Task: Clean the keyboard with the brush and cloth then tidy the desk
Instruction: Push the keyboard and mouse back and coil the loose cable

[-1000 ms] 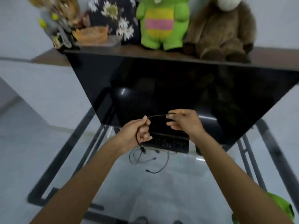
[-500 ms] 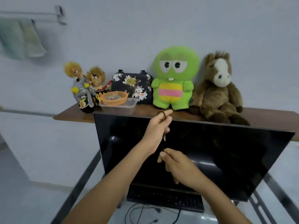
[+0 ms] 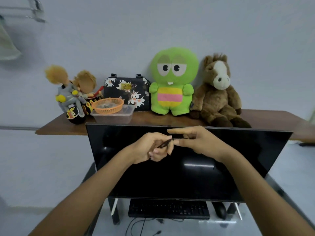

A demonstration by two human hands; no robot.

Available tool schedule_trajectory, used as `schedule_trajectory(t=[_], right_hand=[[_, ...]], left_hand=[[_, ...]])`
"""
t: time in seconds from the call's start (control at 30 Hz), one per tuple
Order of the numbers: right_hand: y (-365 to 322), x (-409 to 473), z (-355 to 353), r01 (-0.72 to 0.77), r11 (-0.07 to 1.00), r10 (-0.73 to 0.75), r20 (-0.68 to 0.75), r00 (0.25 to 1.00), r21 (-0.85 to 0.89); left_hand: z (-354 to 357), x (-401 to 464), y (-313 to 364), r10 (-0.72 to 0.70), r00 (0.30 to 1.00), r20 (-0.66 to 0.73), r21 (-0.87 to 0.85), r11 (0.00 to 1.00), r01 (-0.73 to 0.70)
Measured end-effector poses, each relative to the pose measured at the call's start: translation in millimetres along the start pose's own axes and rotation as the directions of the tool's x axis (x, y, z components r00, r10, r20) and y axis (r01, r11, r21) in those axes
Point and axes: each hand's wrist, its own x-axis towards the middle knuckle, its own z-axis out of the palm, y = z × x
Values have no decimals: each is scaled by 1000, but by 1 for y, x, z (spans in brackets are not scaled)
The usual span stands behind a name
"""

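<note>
Head view: both hands pinch a thin dark cable.

head view | worn on head | faces forward at monitor and shelf | hands near

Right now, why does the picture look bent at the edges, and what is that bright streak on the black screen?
Head view: the wide-angle lens bows the monitor and shelf outward; the streak is glare from a light, low on the screen; the towel at far left is blurred; the cable between both hands is smeared.
</note>
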Motion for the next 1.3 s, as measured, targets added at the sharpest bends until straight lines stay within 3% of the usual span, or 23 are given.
schedule_trajectory(t=[0.07,0.23,0.37,0.43,0.5,0.57,0.6,0.67,0.7,0.77,0.83,0.87,0.93,1.03,1.17,1.3], right_hand=[[6,3,2,-37,986,33,26,999,164],[19,11,-5,-64,950,68,-1,998,305],[28,22,10,-18,909,110,-200,974,416],[33,25,33,49,944,62,-322,945,327],[36,22,62,39,996,-10,-346,938,77],[34,12,86,-7,997,-14,-263,965,-77],[28,6,94,-8,996,-10,-190,982,-94],[13,-4,102,31,987,-40,-52,998,-160],[7,-6,101,72,969,-79,-19,997,-236],[-3,-5,84,152,881,-191,-43,981,-449],[-11,-1,56,129,798,-237,-109,965,-589],[-13,0,40,107,788,-239,-140,961,-606],[-13,2,13,72,806,-181,-129,975,-587],[-6,6,4,135,835,-180,-33,983,-533],[10,12,18,139,939,-185,-122,975,-315],[20,16,24,153,942,-229,-240,943,-298]], left_hand=[[2,1,5,18,1000,5,-124,992,-17],[-3,6,13,39,965,-257,-55,997,-55],[5,7,11,61,985,-163,-383,916,-120],[12,12,16,128,978,-166,-564,801,-201],[14,22,23,183,932,-312,-635,690,-347],[12,30,28,262,831,-492,-499,697,-515],[10,32,28,336,765,-550,-344,743,-574],[2,33,21,526,636,-564,182,831,-526],[-2,30,17,613,609,-504,467,786,-405],[-7,20,8,658,659,-365,776,606,-175],[-12,8,-2,578,757,-306,860,509,-41],[-12,2,-5,513,801,-307,849,528,-12],[-9,-7,-9,360,871,-334,710,704,-18],[-2,-11,-8,159,954,-256,267,960,-88],[-4,-10,-5,116,989,-93,-196,972,-132],[-4,-13,-2,74,995,-65,-388,917,-93]])
